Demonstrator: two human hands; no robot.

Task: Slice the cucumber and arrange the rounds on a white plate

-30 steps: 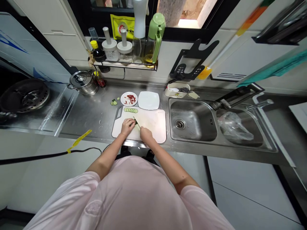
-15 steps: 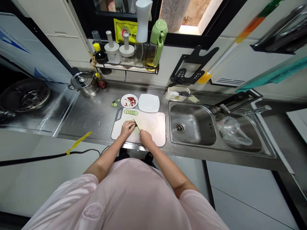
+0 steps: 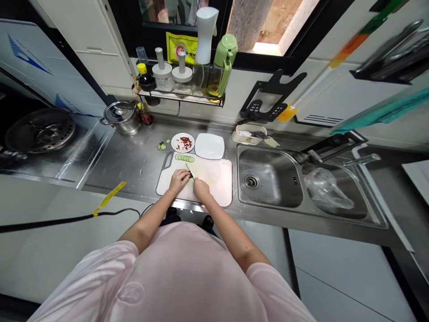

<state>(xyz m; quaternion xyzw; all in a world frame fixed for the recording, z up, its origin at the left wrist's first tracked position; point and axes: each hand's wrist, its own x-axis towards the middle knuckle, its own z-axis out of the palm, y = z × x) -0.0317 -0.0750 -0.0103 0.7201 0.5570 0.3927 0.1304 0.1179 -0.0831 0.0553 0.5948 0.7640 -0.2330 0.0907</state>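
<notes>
CHOPPING BOARD STATION: L. & R. HANDS, KNIFE, GREEN PIECE

Item 1: L. hand (image 3: 178, 180), fingers clamped on green piece (image 3: 191, 175), prob. cucumber, dark skin, partly hidden; lies on cutting board (image 3: 219, 183), approx. mid-left.
Item 2: R. hand (image 3: 201, 189), closed round handle of knife (image 3: 189, 169); blade angled away to the L., by the green piece. Hands apart, just beside each other; blade contact too small to tell.
Item 3: slices (image 3: 184, 158), pale w/ green rims, overlapping row, far L. part of board.

Handling notes (judgement): L. fingertips best curled, thumb tucked; knuckles to guide blade. Keep piece flat, hold firm, even spacing for even thickness; wet skin may slip.

Surface: s/steel counter (image 3: 134, 172), a few wet spots L. of board. Behind board: round plate (image 3: 174, 142) w/ red bits (image 3: 184, 143); square white plate (image 3: 209, 146) adjacent. Green scraps (image 3: 161, 146) L. of round plate.

Room: lidded pot (image 3: 125, 120) back L.; dark pan (image 3: 40, 129) far L.; condiment shelf (image 3: 185, 96) below window; dbl. sink (image 3: 271, 176) R., clear plastic bag (image 3: 326, 188) in R. basin.
</notes>
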